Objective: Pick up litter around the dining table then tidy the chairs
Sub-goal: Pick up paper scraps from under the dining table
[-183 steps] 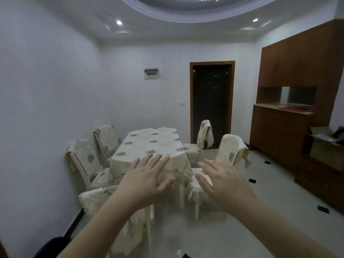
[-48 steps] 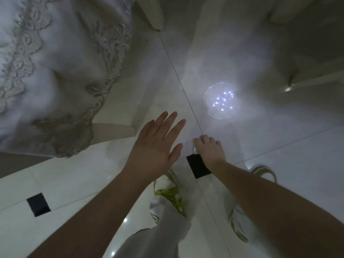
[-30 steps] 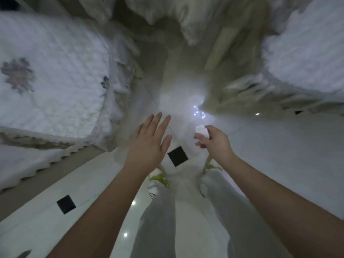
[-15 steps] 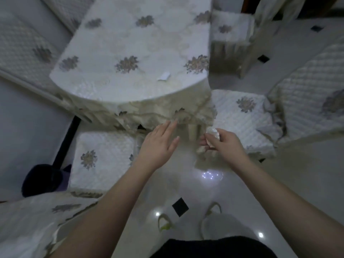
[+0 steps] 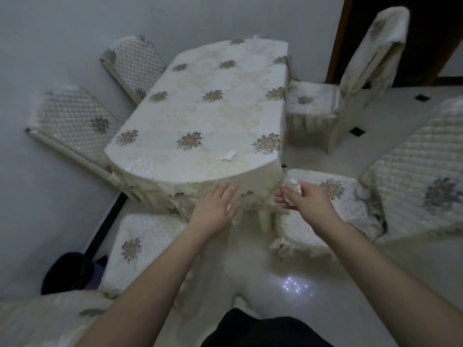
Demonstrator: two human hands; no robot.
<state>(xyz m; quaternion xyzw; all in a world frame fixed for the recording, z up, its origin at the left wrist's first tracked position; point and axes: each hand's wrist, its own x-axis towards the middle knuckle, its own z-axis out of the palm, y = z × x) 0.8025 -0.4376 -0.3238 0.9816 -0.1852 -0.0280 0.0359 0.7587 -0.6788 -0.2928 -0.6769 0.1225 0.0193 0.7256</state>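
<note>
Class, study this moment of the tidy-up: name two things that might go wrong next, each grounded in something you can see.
1. The right hand only pinches the crumpled wad at its fingertips; it may slip and fall back to the floor.
2. A white scrap lies on the patterned tablecloth, pale on pale in dim light, so it might be missed. The left hand is free to take it.

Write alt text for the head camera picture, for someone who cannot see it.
A person's right hand pinches a crumpled white scrap beside a cloth-covered dining table, while the open left hand reaches toward the table's edge. Another paper scrap lies on the tabletop; covered chairs surround it.
</note>
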